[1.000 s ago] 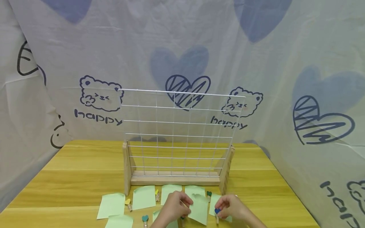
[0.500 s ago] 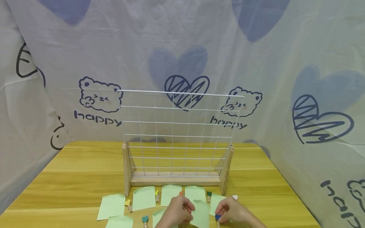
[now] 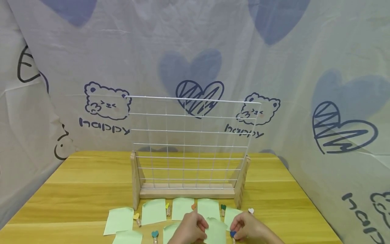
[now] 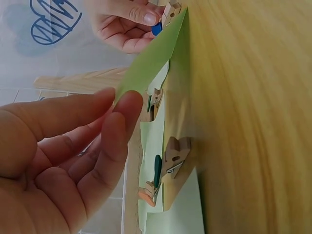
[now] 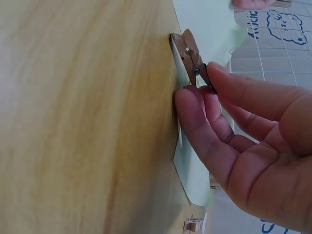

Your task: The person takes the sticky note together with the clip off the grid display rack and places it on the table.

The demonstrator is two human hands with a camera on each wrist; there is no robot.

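- The left hand [image 3: 189, 230] pinches a green note [image 3: 215, 232] at the table's [image 3: 76, 189] 6 o'clock edge.
- The right hand [image 3: 248, 230] pinches a blue-heart clothespin [image 3: 233, 234] at the note's 3 o'clock.
- Only the right wrist view shows the clothespin's [image 5: 192, 61] metal spring.

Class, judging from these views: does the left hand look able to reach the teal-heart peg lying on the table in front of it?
Probably yes. The left hand, pinching a green note, sits just right of the teal-heart peg; only bare table and notes lie between.
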